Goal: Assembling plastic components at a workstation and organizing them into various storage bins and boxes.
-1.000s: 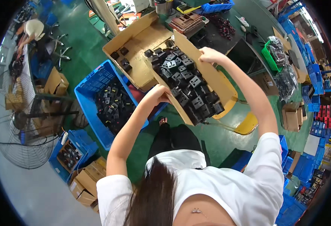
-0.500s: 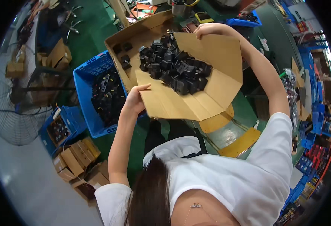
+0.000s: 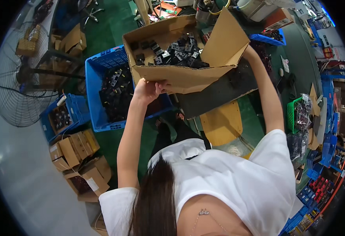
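An open cardboard box (image 3: 160,74) sits on the dark tabletop, with a heap of small black plastic parts (image 3: 182,51) inside. Several more lie toward its left corner. My left hand (image 3: 148,90) is closed on the lower edge of the cardboard at the near left side, fingers curled against it. On the right, a tall cardboard flap (image 3: 226,37) stands up at a slant. My right forearm reaches up behind this flap; the hand is out of sight behind it, so its fingers cannot be made out.
A blue crate (image 3: 89,88) of black parts stands on the floor left of the box. A yellow-seated stool (image 3: 221,124) is under the dark table edge (image 3: 219,98). Further left are a smaller blue crate (image 3: 78,112), cardboard boxes (image 3: 76,145) and a wire-caged fan (image 3: 17,74).
The cardboard that was spread toward me with the black parts on it has tipped away and up. The parts now lie deeper in the box. My right hand has gone behind the flap.
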`<act>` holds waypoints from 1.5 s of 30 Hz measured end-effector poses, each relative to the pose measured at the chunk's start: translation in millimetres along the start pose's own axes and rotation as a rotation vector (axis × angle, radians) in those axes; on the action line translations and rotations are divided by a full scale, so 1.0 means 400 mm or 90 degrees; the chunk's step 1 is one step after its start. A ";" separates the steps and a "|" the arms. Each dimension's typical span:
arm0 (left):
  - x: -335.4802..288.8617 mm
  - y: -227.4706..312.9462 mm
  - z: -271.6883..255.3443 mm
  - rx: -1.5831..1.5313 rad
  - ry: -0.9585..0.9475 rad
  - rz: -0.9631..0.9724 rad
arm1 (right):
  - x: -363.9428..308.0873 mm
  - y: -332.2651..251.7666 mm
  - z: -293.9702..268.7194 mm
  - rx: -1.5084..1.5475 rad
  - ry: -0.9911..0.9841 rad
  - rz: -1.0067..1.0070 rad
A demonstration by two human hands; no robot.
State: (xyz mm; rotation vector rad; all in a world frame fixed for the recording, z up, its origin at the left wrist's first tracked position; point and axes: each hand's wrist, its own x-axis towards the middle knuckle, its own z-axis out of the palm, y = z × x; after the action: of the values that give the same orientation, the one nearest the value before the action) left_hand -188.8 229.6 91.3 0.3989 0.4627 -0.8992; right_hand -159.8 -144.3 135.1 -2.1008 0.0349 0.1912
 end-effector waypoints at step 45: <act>-0.066 0.018 -0.110 0.149 0.124 0.114 | -0.163 0.147 0.672 0.588 0.111 0.351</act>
State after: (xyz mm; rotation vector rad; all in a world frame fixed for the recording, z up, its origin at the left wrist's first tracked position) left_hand -206.5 273.5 70.0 0.7344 0.4926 -0.7455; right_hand -263.2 52.6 -40.0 -1.1376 0.6803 0.2555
